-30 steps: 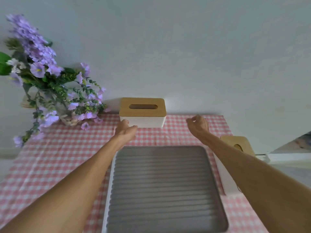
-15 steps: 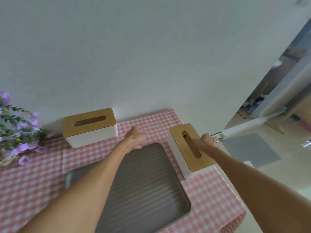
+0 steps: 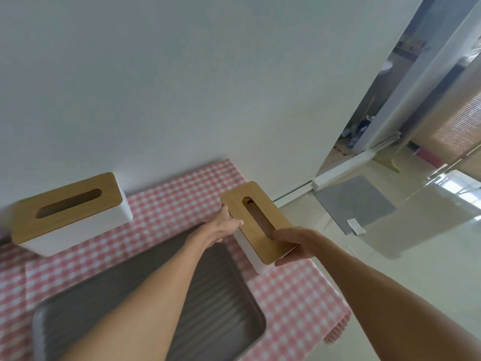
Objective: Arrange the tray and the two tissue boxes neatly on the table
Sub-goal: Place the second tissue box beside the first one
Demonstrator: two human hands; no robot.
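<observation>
Two white tissue boxes with wooden slotted lids stand on a pink checked tablecloth (image 3: 291,290). One tissue box (image 3: 70,212) sits at the back left against the wall. The other tissue box (image 3: 256,222) stands at the table's right side. My left hand (image 3: 223,226) presses its far left edge, fingers on the lid. My right hand (image 3: 296,243) grips its near right end, thumb on the lid. A grey ribbed tray (image 3: 221,303) with a white rim lies in front, partly under my left forearm.
A white wall runs behind the table. The table's right edge drops to a glossy tiled floor with a grey mat (image 3: 356,201) and a glass door frame (image 3: 390,121) beyond.
The view swung right, so the flowers left the frame. Both hands moved from near the back box to the right tissue box and took hold of it.
</observation>
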